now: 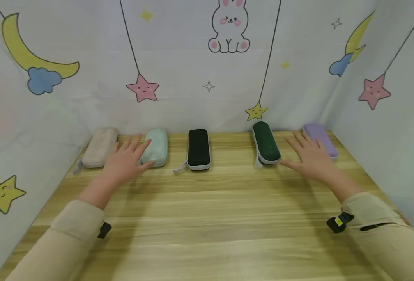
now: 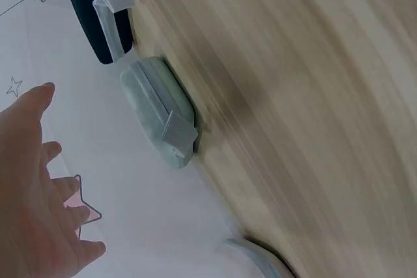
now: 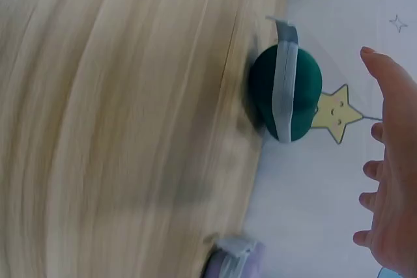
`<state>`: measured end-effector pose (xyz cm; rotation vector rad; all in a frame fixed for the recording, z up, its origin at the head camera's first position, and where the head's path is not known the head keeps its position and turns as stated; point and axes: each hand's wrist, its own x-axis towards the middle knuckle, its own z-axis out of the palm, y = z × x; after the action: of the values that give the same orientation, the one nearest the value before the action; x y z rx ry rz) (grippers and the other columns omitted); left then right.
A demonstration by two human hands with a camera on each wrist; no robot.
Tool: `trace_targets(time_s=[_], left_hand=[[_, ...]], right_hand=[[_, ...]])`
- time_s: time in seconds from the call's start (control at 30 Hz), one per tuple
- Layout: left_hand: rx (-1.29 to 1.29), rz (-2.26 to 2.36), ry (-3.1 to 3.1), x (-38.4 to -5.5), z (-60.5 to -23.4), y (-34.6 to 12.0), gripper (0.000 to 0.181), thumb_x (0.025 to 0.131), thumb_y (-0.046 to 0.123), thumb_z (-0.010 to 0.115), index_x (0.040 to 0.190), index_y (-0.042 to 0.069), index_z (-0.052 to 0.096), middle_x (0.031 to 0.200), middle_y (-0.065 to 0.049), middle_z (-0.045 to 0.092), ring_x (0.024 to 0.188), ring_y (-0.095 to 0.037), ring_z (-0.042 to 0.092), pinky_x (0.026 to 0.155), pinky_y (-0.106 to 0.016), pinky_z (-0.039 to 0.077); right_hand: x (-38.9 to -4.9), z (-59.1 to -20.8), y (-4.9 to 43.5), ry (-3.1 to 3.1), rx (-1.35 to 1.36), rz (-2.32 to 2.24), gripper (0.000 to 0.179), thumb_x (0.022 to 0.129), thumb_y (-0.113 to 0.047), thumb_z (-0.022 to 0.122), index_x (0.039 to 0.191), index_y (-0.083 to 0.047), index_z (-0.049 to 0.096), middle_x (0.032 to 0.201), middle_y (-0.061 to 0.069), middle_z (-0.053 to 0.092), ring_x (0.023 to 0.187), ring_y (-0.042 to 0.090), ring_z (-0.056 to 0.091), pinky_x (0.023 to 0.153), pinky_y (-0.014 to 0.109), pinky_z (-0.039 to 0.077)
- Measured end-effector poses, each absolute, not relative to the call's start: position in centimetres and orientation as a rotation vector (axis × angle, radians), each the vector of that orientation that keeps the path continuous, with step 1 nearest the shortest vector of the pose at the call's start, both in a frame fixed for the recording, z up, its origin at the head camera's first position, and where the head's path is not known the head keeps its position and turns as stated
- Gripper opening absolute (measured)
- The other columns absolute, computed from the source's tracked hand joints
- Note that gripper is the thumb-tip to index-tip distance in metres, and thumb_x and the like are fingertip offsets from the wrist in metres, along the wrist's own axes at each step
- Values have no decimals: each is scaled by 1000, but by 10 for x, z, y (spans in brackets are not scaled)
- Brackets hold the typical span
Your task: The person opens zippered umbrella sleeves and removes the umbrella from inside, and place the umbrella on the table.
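My left hand [image 1: 125, 162] hovers with fingers spread, overlapping the gap between a beige zippered case [image 1: 99, 146] and a mint-green one [image 1: 158, 146] in the head view. The mint case [image 2: 156, 105] shows its zipper and grey pull tab in the left wrist view. On the other side, my right hand [image 1: 310, 158] is also spread in the air, holding nothing. It overlaps part of a purple case [image 1: 322, 138], and its thumb points toward a dark green case [image 1: 266, 142]. A black case [image 1: 199, 148] lies between the two hands.
The five-sided row of cases stands along the back of the wood-grain table [image 1: 207, 222]. A white cloth [image 1: 186, 58] printed with stars, moons and a bunny hangs behind and along both sides. Dark wrist cameras [image 1: 338, 222] sit at the sleeve cuffs.
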<state>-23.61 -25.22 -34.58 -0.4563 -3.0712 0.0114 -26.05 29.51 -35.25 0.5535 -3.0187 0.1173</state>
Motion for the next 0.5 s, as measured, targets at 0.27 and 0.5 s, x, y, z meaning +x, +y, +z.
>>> trace_targets(time_s=[0.27, 0.5], left_hand=[[-487, -23, -3011, -237, -342, -220, 71, 99, 45, 52, 155, 11, 24, 158, -20, 19, 144, -41, 14, 110, -63, 12], [-578, 37, -2968, -236, -334, -185, 66, 99, 47, 51, 152, 10, 34, 155, -16, 30, 144, -35, 21, 112, -59, 15]], right_hand=[[-266, -342, 321, -3049, 579, -5, 93, 88, -65, 56, 152, -2, 29, 153, 29, 23, 136, 52, 22, 105, 69, 16], [-281, -347, 351, -3042, 688, -167, 81, 89, -46, 67, 146, 3, 37, 146, 34, 30, 131, 55, 28, 98, 70, 27]])
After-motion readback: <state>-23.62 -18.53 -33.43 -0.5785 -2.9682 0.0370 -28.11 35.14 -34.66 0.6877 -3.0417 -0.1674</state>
